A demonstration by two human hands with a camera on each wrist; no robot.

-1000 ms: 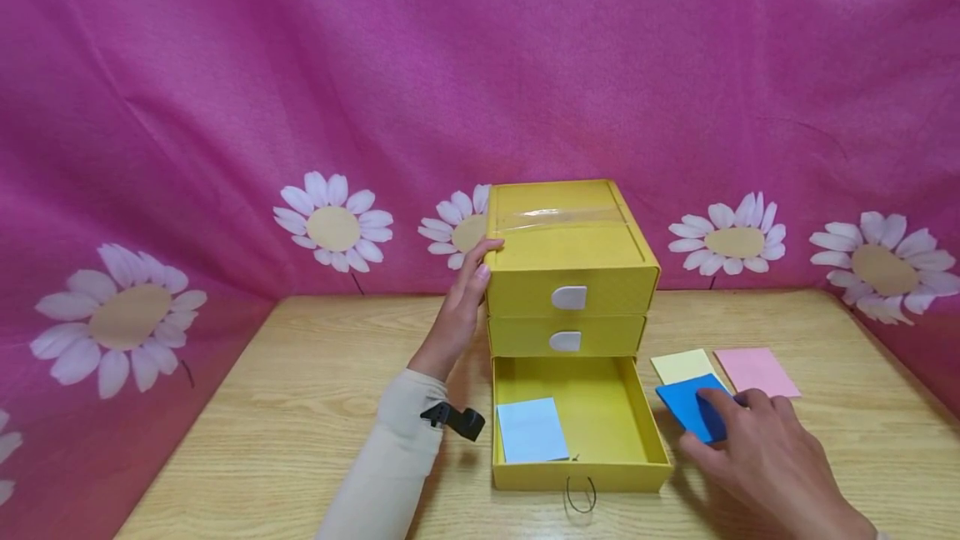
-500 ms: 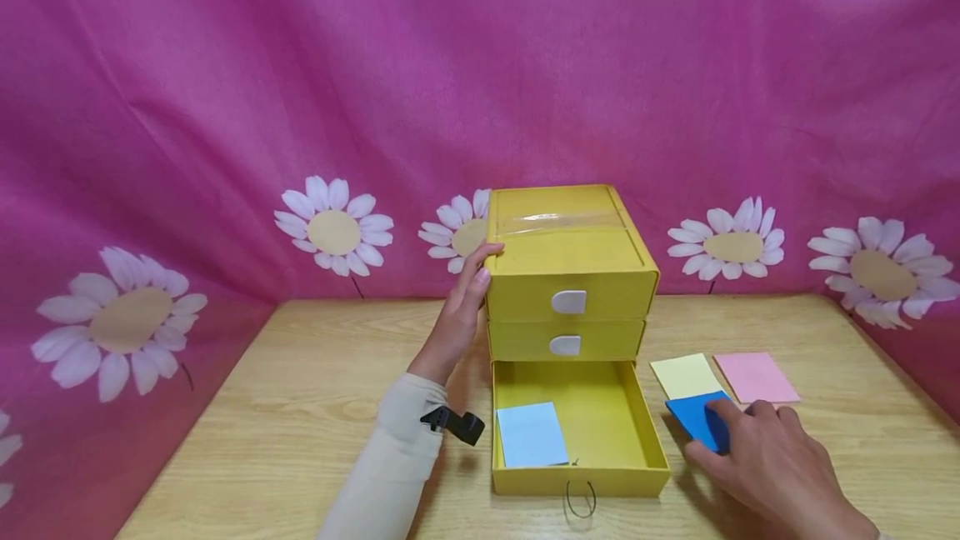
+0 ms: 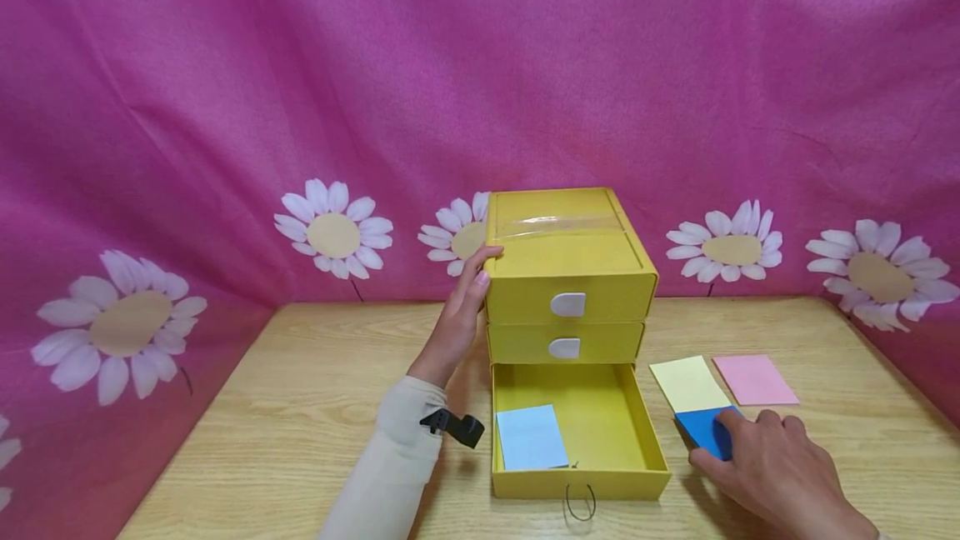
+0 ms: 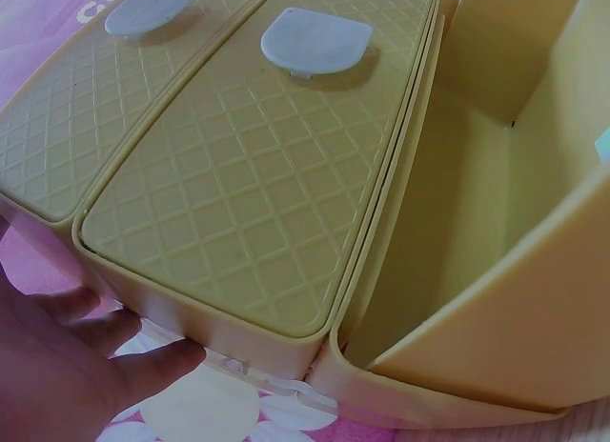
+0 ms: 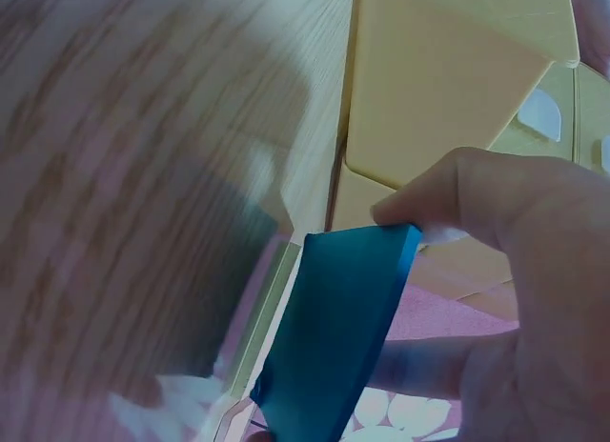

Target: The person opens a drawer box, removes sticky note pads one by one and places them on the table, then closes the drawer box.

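My right hand (image 3: 783,465) pinches a dark blue sticky note pad (image 3: 705,430) between thumb and fingers. In the right wrist view the blue pad (image 5: 338,318) is tilted up off the wood. A pale yellow pad (image 3: 688,383) lies just beyond it, and a pink pad (image 3: 756,379) sits to that one's right. My left hand (image 3: 455,319) rests against the left side of a yellow drawer unit (image 3: 566,252), its fingers fairly straight in the left wrist view. The bottom drawer (image 3: 581,486) is pulled out, with a light blue pad (image 3: 532,437) lying in its left part.
Two upper drawers with white tabs (image 3: 567,304) are closed. A thin wire loop (image 3: 580,503) hangs from the bottom drawer's front. Behind the wooden table (image 3: 300,407) hangs a pink cloth (image 3: 390,65) with white flowers. A black strap (image 3: 453,425) is on the left wrist.
My right hand has drawn the blue pad slightly toward me and right, uncovering more of the yellow pad. The left hand stays on the drawer unit.
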